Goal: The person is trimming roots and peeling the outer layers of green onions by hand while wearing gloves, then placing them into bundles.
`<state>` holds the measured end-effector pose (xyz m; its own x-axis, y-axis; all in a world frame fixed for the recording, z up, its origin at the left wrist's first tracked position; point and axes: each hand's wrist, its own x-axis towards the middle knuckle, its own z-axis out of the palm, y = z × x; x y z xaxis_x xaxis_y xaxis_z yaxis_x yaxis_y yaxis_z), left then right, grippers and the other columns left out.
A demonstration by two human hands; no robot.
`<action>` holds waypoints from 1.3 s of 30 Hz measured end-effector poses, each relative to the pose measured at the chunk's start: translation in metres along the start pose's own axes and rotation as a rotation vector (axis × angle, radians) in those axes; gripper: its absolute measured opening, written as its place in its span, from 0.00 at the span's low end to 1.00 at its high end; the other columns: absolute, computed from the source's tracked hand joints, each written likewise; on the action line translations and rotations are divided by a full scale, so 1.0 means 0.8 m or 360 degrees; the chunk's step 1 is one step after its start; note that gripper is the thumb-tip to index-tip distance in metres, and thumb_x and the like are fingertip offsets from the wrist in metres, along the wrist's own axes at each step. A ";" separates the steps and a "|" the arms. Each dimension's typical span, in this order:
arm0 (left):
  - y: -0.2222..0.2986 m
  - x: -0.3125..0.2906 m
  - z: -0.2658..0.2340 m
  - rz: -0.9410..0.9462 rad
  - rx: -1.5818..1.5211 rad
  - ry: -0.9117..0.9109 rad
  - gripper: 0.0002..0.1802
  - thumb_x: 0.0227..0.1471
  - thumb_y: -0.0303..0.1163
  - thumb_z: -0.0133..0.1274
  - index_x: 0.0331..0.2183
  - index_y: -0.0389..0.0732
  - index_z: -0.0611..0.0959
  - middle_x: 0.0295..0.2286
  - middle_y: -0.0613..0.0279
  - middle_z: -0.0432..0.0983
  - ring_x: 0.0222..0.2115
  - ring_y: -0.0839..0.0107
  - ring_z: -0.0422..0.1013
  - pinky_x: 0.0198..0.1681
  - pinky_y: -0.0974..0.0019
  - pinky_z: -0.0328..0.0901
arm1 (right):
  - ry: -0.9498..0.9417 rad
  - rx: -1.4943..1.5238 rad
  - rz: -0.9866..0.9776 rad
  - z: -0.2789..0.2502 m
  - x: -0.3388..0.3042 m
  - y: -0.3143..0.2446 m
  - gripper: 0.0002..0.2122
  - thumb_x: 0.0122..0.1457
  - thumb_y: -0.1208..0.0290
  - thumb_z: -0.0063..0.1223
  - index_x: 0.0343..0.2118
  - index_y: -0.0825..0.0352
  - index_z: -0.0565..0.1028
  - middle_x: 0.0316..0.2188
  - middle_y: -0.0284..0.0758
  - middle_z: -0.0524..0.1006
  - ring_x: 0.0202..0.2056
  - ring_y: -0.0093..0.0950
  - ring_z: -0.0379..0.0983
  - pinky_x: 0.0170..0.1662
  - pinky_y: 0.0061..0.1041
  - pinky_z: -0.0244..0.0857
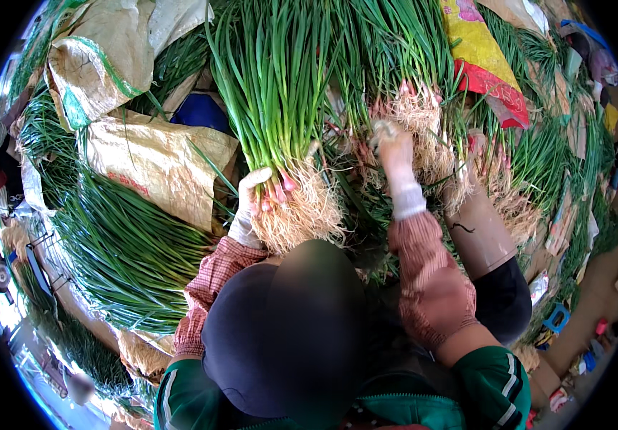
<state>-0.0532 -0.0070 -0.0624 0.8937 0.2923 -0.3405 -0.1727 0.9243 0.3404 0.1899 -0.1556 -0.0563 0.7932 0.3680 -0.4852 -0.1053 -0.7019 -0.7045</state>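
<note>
A thick bunch of scallions (273, 93) has its green leaves pointing away from me and its pinkish bulbs and pale roots toward me. My left hand (249, 201), in a pale glove, is wrapped around the bulb end from the left side. To the right, my right hand (396, 150) reaches to the root ends of more scallions (402, 46). Its fingers look curled closed, slightly blurred, and what they hold cannot be made out. Checked sleeves cover both forearms. A dark rounded shape (280, 337) hides the area below the bunch.
More scallions (122, 251) are heaped at the left beside a tan woven sack (158, 165). A yellow and red bag (488, 64) lies over scallions at the far right. Beside my right forearm is a brown boot (477, 222). A blue stool (557, 317) stands on the right-hand floor.
</note>
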 end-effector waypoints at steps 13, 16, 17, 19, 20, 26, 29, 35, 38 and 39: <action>0.013 -0.005 0.051 -0.0272 0.0602 0.0272 0.25 0.49 0.44 0.56 0.31 0.26 0.80 0.21 0.50 0.78 0.09 0.74 0.69 0.08 0.78 0.62 | -0.0549 0.0325 -0.0528 0.063 -0.065 -0.027 0.13 0.59 0.64 0.55 0.31 0.72 0.77 0.27 0.43 0.78 0.30 0.38 0.75 0.36 0.35 0.66; 0.018 -0.008 0.057 -0.0287 0.0542 0.0378 0.25 0.49 0.44 0.57 0.31 0.26 0.80 0.22 0.50 0.78 0.09 0.75 0.69 0.07 0.79 0.60 | -0.0413 0.0186 -0.0503 0.086 -0.073 -0.027 0.13 0.58 0.64 0.55 0.31 0.72 0.78 0.27 0.45 0.78 0.30 0.40 0.75 0.35 0.34 0.66; 0.021 -0.011 0.058 -0.0218 0.0623 0.0332 0.25 0.48 0.45 0.57 0.30 0.26 0.80 0.22 0.50 0.78 0.08 0.76 0.67 0.06 0.80 0.58 | -0.0373 0.0071 -0.0576 0.085 -0.071 -0.028 0.13 0.59 0.63 0.55 0.31 0.71 0.79 0.27 0.44 0.78 0.30 0.39 0.75 0.36 0.34 0.67; 0.028 -0.017 0.060 -0.0181 0.0651 0.0379 0.25 0.48 0.44 0.57 0.31 0.26 0.80 0.23 0.50 0.78 0.09 0.76 0.67 0.05 0.80 0.58 | -0.0215 0.0116 -0.0826 0.080 -0.062 -0.035 0.13 0.59 0.62 0.54 0.29 0.69 0.79 0.27 0.43 0.78 0.30 0.38 0.75 0.37 0.33 0.68; 0.031 -0.020 0.059 -0.0142 0.0668 0.0331 0.24 0.48 0.43 0.56 0.32 0.26 0.79 0.24 0.50 0.79 0.10 0.76 0.69 0.06 0.80 0.58 | -0.0145 0.0077 -0.0812 0.075 -0.059 -0.038 0.13 0.59 0.62 0.54 0.29 0.69 0.79 0.27 0.42 0.78 0.30 0.38 0.75 0.37 0.33 0.68; 0.027 -0.019 0.049 -0.0143 0.0456 0.0510 0.19 0.50 0.38 0.56 0.32 0.29 0.79 0.24 0.52 0.78 0.15 0.71 0.73 0.09 0.79 0.62 | -0.0508 0.0447 -0.0665 0.077 -0.072 -0.041 0.12 0.59 0.65 0.55 0.30 0.71 0.80 0.26 0.40 0.79 0.26 0.27 0.72 0.36 0.29 0.67; 0.024 -0.014 0.043 -0.0169 0.0478 0.0474 0.20 0.49 0.40 0.57 0.30 0.29 0.80 0.22 0.53 0.78 0.14 0.72 0.71 0.09 0.78 0.62 | -0.0577 0.1022 -0.0097 0.099 -0.085 -0.025 0.12 0.59 0.65 0.56 0.32 0.73 0.80 0.24 0.41 0.79 0.25 0.28 0.73 0.33 0.30 0.67; 0.025 -0.021 0.053 -0.0053 0.0304 0.0280 0.24 0.49 0.39 0.55 0.40 0.27 0.77 0.21 0.53 0.78 0.12 0.74 0.70 0.11 0.76 0.64 | 0.0008 -0.0040 -0.0265 0.099 -0.058 -0.014 0.11 0.58 0.67 0.52 0.30 0.71 0.80 0.25 0.47 0.79 0.27 0.40 0.76 0.35 0.33 0.71; 0.024 -0.027 0.067 0.0225 0.0240 0.0164 0.37 0.49 0.44 0.53 0.54 0.28 0.67 0.37 0.47 0.73 0.28 0.70 0.71 0.29 0.69 0.65 | -0.0360 -0.0489 -0.0456 0.058 -0.040 -0.012 0.14 0.60 0.61 0.52 0.32 0.67 0.81 0.27 0.43 0.80 0.29 0.38 0.78 0.39 0.35 0.74; 0.017 -0.027 0.073 0.0311 0.0033 0.0308 0.41 0.50 0.43 0.52 0.60 0.30 0.61 0.45 0.45 0.68 0.38 0.68 0.70 0.43 0.63 0.64 | -0.0783 -0.0579 -0.0384 0.043 -0.034 -0.009 0.15 0.61 0.58 0.51 0.32 0.65 0.82 0.26 0.40 0.81 0.29 0.34 0.79 0.40 0.35 0.74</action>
<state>-0.0508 -0.0153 0.0004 0.7482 0.5079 -0.4269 -0.3238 0.8411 0.4332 0.1489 -0.1395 -0.0558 0.3931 0.7164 -0.5765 0.3193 -0.6942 -0.6450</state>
